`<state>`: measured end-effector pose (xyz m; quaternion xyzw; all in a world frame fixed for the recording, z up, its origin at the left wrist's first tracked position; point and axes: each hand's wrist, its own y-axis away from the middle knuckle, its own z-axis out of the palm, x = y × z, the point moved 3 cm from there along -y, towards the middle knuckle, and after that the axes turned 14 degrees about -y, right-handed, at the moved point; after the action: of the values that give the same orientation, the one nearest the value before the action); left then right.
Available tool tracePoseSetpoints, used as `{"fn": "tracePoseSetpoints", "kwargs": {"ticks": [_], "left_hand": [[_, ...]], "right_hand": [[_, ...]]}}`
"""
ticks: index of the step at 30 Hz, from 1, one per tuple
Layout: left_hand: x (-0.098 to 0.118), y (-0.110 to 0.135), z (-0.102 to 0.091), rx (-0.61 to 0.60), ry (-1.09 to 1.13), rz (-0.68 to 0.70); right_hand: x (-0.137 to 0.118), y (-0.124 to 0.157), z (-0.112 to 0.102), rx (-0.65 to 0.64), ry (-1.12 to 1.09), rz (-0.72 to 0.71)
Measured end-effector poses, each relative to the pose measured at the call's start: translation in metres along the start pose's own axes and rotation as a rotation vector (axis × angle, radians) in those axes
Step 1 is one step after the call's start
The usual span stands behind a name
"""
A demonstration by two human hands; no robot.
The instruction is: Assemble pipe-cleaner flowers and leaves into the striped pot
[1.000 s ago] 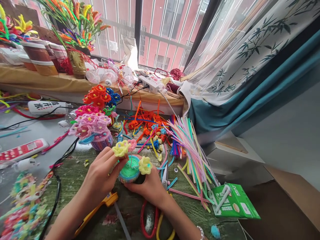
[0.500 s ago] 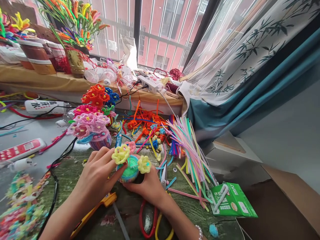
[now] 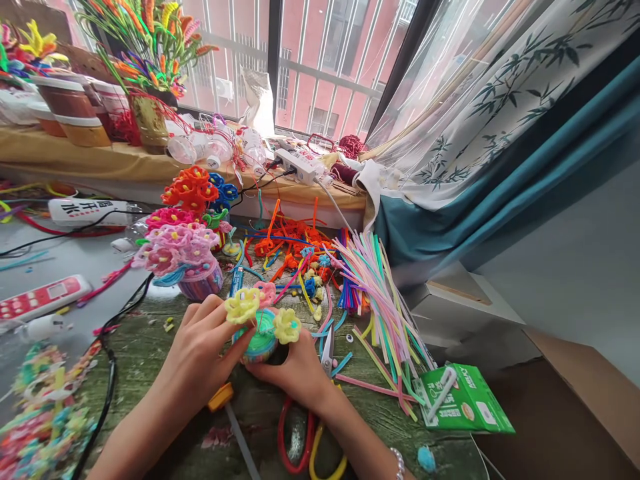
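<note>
Between my hands is a small round pot (image 3: 261, 339) wound from teal and green pipe cleaner, with a striped side. My right hand (image 3: 300, 373) is closed around its right and near side, thumb up by a yellow pipe-cleaner flower (image 3: 287, 325). My left hand (image 3: 200, 350) pinches at the pot's left edge, just under a second yellow flower (image 3: 243, 305); the flower's stem is hidden by the fingers. A pink flower (image 3: 267, 293) stands at the pot's far rim. Below my hands lie an orange-tipped tool (image 3: 221, 397) and red scissor-like handles (image 3: 296, 440).
A finished pot of pink flowers (image 3: 183, 253) stands behind my left hand. Pastel pipe cleaners (image 3: 380, 307) lie at the right, near scissor blades (image 3: 328, 350) and a green packet (image 3: 467, 400). A black cable (image 3: 111, 373) runs down the left. Bottles and a power strip (image 3: 299, 165) line the sill.
Both hands keep their hold on the pot and flower. My left forearm has shifted slightly and now covers more of the orange-yellow tool. The rest looks the same.
</note>
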<state>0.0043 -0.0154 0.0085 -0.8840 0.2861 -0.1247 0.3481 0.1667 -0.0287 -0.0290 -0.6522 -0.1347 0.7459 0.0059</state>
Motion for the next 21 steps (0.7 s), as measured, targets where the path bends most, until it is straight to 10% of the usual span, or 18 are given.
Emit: {"fn": "tracePoseSetpoints", "kwargs": {"ticks": [21], "left_hand": [[0.005,-0.014,-0.005,-0.106,-0.099,0.022]], "right_hand": [[0.003,0.000,0.000,0.003,0.025,-0.021]]}}
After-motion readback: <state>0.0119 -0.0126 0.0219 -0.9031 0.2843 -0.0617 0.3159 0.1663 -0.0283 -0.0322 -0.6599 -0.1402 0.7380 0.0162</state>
